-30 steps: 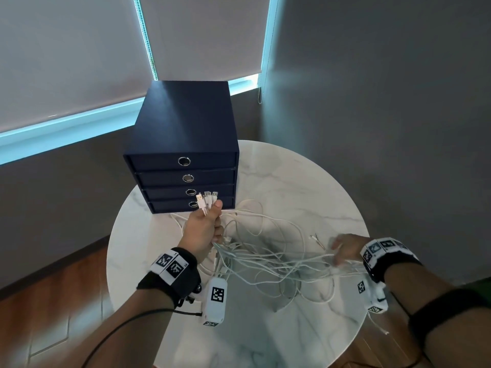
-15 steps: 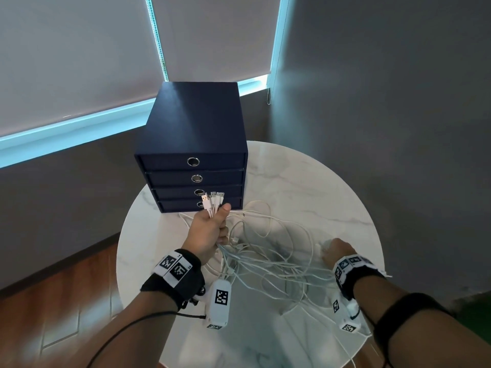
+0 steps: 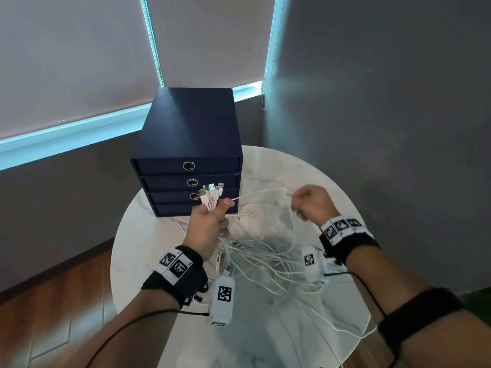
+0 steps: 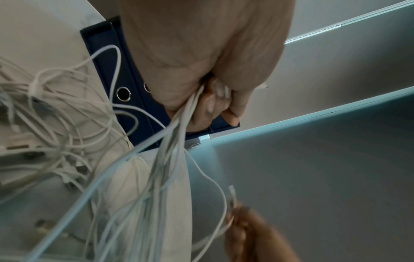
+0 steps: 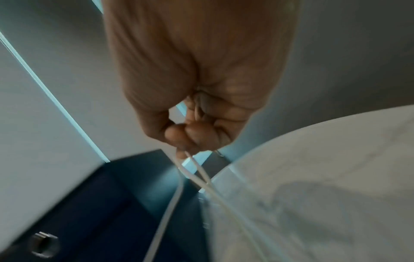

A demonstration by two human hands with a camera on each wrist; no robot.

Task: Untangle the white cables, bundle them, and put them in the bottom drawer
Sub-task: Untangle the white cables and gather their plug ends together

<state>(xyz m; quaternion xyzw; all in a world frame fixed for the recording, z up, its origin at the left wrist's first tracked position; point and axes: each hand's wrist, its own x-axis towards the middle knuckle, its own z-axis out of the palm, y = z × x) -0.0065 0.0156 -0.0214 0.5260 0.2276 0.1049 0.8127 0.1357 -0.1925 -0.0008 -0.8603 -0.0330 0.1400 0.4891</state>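
Note:
My left hand (image 3: 210, 224) grips a bunch of white cables (image 3: 265, 258) just below their USB plugs (image 3: 211, 193), which stick up in front of the navy drawer unit (image 3: 190, 152). In the left wrist view the fingers (image 4: 215, 104) curl round the strands (image 4: 170, 159). My right hand (image 3: 309, 204) is raised to the right and pinches one cable end, with a strand stretched across to the left fist. The right wrist view shows the fingertips (image 5: 179, 133) pinching that cable (image 5: 201, 175). The rest hangs in a loose tangle on the marble table (image 3: 305, 166). The bottom drawer (image 3: 172, 209) is closed.
The drawer unit has several closed drawers with ring pulls (image 3: 189, 166) and stands at the table's back left edge. Grey walls and window blinds (image 3: 74, 62) lie behind. Wooden floor (image 3: 53, 301) shows at the left below the round table.
My right hand has lifted from the table's right side, up and toward the left hand, drawing one cable end out of the tangle. The left hand keeps its grip on the plugs.

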